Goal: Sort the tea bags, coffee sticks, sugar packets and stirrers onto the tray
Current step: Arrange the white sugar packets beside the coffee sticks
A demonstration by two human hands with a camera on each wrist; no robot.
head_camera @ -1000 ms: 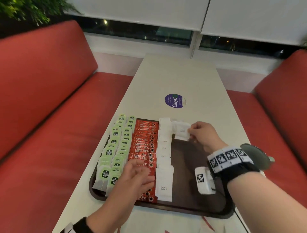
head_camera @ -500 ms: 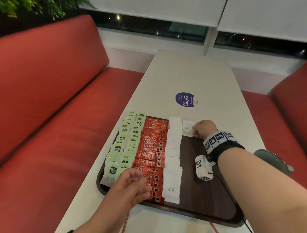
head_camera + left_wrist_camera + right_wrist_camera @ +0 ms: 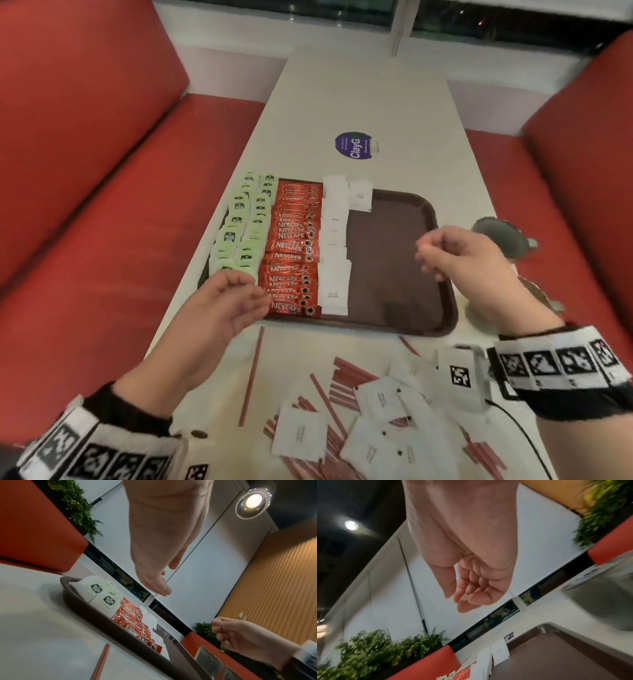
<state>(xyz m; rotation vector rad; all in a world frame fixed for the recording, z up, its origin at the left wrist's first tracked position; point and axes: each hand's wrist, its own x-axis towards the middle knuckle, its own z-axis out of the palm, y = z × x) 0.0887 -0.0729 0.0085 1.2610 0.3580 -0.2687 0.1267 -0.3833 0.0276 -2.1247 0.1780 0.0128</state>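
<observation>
Your right hand (image 3: 455, 253) has come back from the tray's far edge, where it was setting down a sugar packet (image 3: 360, 195); that packet now lies beside the sugar column (image 3: 334, 246) and the hand hovers empty over the tray's right edge. Its grip is loosely curled and pinches nothing. Your left hand (image 3: 222, 308) floats at the tray's (image 3: 442, 308) near-left corner, palm turned inward, fingers relaxed and spread, holding nothing.

On the tray, tea bags (image 3: 246, 233) fill the left side, coffee sticks (image 3: 294, 250) run next to them, and sugar sits toward the middle; the right half is bare. More sugar packets (image 3: 380, 428) and red stirrers (image 3: 335, 411) lie heaped together at the desk's (image 3: 359, 96) near edge, with one stirrer (image 3: 251, 377) apart on the left.

Watch the heap: packets and stirrers overlap, so a quick pinch would likely lift both or scatter stirrers off the near edge. Your left hand sits just beside the nearest coffee sticks, and a careless sweep could knock the rows askew. The new packet starts a second sugar column; drift there would eat the space the stirrers probably need.
</observation>
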